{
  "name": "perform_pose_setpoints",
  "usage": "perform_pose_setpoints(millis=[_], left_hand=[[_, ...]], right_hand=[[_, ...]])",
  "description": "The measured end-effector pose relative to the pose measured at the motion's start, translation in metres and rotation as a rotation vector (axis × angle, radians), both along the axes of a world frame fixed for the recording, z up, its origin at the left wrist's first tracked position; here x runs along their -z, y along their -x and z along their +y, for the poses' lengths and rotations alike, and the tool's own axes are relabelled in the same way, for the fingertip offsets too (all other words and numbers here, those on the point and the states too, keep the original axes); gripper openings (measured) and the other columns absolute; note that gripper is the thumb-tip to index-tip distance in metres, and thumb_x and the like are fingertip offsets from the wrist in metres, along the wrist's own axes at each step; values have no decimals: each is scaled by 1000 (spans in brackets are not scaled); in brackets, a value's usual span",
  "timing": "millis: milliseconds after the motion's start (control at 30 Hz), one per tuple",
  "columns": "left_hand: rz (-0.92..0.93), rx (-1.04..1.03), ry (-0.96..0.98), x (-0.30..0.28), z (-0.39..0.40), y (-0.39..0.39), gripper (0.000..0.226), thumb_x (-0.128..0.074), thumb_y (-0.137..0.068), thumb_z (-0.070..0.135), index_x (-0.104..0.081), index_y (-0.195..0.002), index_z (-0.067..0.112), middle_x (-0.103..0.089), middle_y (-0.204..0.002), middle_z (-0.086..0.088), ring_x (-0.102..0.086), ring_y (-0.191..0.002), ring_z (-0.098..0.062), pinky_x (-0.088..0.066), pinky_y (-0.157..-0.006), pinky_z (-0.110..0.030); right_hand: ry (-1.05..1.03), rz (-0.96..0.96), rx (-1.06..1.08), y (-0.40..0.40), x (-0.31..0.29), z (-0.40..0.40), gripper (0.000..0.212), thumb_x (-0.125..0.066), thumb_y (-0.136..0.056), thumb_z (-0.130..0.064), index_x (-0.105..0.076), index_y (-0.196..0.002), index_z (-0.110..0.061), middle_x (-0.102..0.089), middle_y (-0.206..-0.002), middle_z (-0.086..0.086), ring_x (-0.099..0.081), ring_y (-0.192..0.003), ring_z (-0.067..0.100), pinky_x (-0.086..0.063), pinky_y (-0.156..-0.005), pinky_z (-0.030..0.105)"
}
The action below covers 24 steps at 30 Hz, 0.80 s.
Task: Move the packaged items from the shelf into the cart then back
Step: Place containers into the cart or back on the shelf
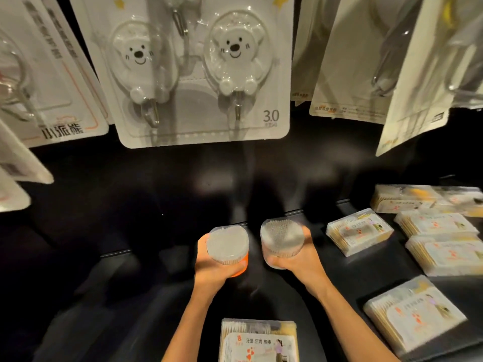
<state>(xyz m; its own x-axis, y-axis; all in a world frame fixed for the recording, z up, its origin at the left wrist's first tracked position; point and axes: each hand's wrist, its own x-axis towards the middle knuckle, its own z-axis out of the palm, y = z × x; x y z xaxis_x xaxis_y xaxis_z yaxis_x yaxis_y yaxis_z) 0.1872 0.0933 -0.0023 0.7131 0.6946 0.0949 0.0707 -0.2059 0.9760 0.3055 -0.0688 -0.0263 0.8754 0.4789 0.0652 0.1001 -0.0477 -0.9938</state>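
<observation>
My left hand (212, 267) grips a round clear tub of cotton swabs (226, 242) with an orange base, held above the black shelf (146, 278). Beside it, my right hand (300, 259) grips a second clear swab tub (282, 237), its top facing me. The two tubs sit close together, just apart, over the middle of the shelf. Both forearms reach in from the bottom edge. No cart is in view.
Flat clear packs of toothpicks and swabs lie on the shelf: one at the front (258, 340), several at the right (359, 235). Above hang blister cards, one with two white bear hooks (198, 71), others to the left (49, 74) and right (392, 61).
</observation>
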Motion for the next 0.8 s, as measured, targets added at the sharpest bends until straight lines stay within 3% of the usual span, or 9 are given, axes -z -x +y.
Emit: perform_pose_setpoints(millis=[67, 167, 233, 333, 433, 533, 600, 700, 800], left_hand=[[20, 13, -13, -7, 0, 1, 75, -85, -33, 13, -59, -101, 28, -67, -103, 6, -64, -90, 5, -52, -76, -13], [25, 89, -72, -21, -13, -2, 73, -87, -36, 19, -61, -103, 28, -69, -102, 6, -66, -92, -1, -55, -81, -22], [4, 156, -141, -36, -31, -4, 67, -89, -44, 5, -62, -101, 29, -69, -98, 6, -66, -89, 0, -52, -72, -13], [-42, 275, -213, -51, -65, -9, 64, -86, -52, 0, -64, -107, 25, -70, -100, 7, -67, -93, -7, -51, -75, -14], [-93, 327, -119, -60, -116, -19, 73, -87, -54, -2, -58, -111, 35, -67, -104, 20, -61, -98, 8, -48, -77, -10], [-115, 428, -112, -64, -181, -32, 78, -88, -47, -6, -55, -102, 38, -64, -92, 38, -56, -91, 21, -41, -73, 0], [-109, 479, -88, -61, -228, -43, 87, -92, -40, 2, -57, -114, 31, -66, -102, 27, -57, -101, 13, -41, -78, 0], [-111, 565, -69, -50, -313, -58, 93, -94, -44, 4, -51, -124, 27, -59, -113, 22, -52, -105, 17, -39, -82, 2], [-136, 662, -77, -45, -410, -64, 92, -95, -45, 9, -49, -121, 33, -57, -118, 19, -54, -109, 8, -39, -86, -2]], right_hand=[[-54, -32, 33, 6, -18, -11, 74, -91, -52, 2, -55, -110, -26, -67, -103, -2, -65, -95, 2, -50, -76, 14], [-65, -155, 73, 11, -39, -32, 68, -87, -56, 8, -61, -112, -17, -70, -105, 3, -67, -99, 15, -51, -81, 20], [-96, -182, 131, 16, -52, -52, 69, -88, -55, 5, -60, -114, -18, -69, -107, 0, -65, -103, 15, -50, -84, 21], [-145, -194, 200, 26, -69, -93, 72, -86, -53, -3, -57, -117, -20, -67, -113, -7, -61, -110, 9, -50, -91, 23], [-151, -211, 306, 33, -78, -147, 88, -90, -50, -18, -50, -128, -13, -61, -124, 0, -56, -118, 14, -46, -102, 36], [-138, -225, 417, 41, -77, -216, 83, -92, -48, -9, -54, -120, -22, -65, -116, -14, -58, -112, 0, -48, -94, 20], [-146, -230, 500, 51, -77, -269, 88, -90, -46, -4, -50, -122, -24, -63, -114, -24, -56, -109, -7, -47, -90, 12], [-100, -269, 591, 63, -73, -362, 90, -89, -48, -16, -45, -126, -29, -58, -118, -32, -52, -113, -11, -43, -90, 7], [-51, -252, 662, 75, -69, -459, 103, -89, -46, -37, -42, -136, -22, -54, -132, -13, -49, -124, 1, -44, -101, 22]])
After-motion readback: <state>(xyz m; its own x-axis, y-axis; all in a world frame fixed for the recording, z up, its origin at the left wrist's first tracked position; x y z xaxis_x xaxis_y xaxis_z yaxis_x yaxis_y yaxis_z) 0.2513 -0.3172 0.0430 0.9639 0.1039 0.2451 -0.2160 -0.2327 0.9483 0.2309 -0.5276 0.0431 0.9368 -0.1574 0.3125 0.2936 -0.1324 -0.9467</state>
